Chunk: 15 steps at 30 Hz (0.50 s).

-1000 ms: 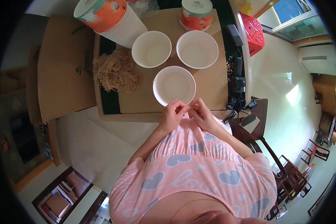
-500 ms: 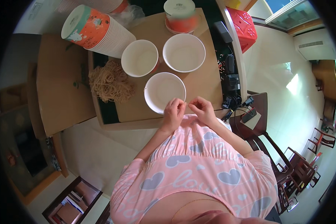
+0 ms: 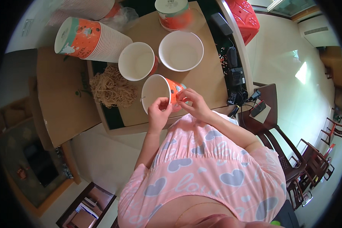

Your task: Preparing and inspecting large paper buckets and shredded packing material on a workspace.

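A white paper bucket [image 3: 152, 89] with an orange printed wall tilts over near the table's front edge, its mouth facing left. My left hand [image 3: 159, 114] is closed on its near rim, thumb and fingers pinched together. At the bucket's outer wall, my right hand [image 3: 195, 104] has its fingers bent and pressed together; whatever they hold is too small to make out. A short thin end sticks out at the left of the rim. Two more paper buckets, one [image 3: 136, 62] behind on the left and one [image 3: 181, 51] on the right, stand mouth up.
Tan cords [image 3: 112, 87] lie in a tangled heap on the left of the cardboard sheet [image 3: 209, 81]. Behind are a leaning stack of nested buckets [image 3: 98, 40] and an upside-down bucket [image 3: 173, 15]. Black adapters [image 3: 237, 76] and cables line the right edge. A red stool [image 3: 245, 19] stands beyond.
The near bucket has tipped from mouth up to its side, showing its orange wall. My left hand has moved left onto its rim; my right hand has come up against its wall.
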Each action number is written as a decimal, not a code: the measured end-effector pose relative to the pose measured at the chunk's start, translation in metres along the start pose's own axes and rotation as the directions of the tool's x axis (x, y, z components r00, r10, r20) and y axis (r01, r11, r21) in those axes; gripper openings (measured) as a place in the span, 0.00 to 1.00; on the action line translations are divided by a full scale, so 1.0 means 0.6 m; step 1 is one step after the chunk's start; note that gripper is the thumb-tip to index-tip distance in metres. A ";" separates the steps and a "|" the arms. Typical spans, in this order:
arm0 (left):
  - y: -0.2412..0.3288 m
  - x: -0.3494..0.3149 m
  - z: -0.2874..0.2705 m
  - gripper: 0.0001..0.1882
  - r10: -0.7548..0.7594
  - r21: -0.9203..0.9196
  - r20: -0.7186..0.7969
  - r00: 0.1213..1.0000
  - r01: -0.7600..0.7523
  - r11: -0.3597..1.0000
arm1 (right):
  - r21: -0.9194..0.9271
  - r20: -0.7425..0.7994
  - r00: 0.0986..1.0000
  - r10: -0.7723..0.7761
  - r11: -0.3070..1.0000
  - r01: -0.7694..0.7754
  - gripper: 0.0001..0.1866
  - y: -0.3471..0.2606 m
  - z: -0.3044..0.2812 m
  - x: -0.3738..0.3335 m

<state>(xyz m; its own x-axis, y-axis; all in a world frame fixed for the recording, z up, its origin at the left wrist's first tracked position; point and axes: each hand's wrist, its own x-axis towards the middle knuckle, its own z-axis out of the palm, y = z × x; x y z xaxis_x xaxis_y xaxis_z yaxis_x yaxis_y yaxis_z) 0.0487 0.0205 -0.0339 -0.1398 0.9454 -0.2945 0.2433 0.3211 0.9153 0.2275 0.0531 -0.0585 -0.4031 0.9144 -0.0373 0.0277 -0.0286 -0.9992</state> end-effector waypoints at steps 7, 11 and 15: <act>0.009 0.005 -0.003 0.11 -0.097 -0.234 0.138 0.986 0.128 0.964 | -0.021 0.002 0.999 -0.052 0.998 0.052 0.05 -0.008 0.001 0.005; 0.002 0.008 0.000 0.14 -0.139 -0.433 0.178 0.974 0.204 0.878 | -0.008 0.027 0.999 -0.037 0.999 0.038 0.06 -0.011 -0.003 0.007; -0.001 0.010 0.002 0.14 -0.148 -0.467 0.213 0.966 0.233 0.853 | 0.030 0.038 0.999 0.012 0.999 -0.013 0.06 -0.003 -0.008 0.004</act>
<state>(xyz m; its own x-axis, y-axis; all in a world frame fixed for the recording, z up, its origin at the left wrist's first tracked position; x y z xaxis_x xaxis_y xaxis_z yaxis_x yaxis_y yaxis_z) 0.0489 0.0257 -0.0365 0.0337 0.8777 -0.4780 -0.2731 0.4682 0.8404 0.2307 0.0573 -0.0567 -0.4371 0.8980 -0.0501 0.0057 -0.0529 -0.9986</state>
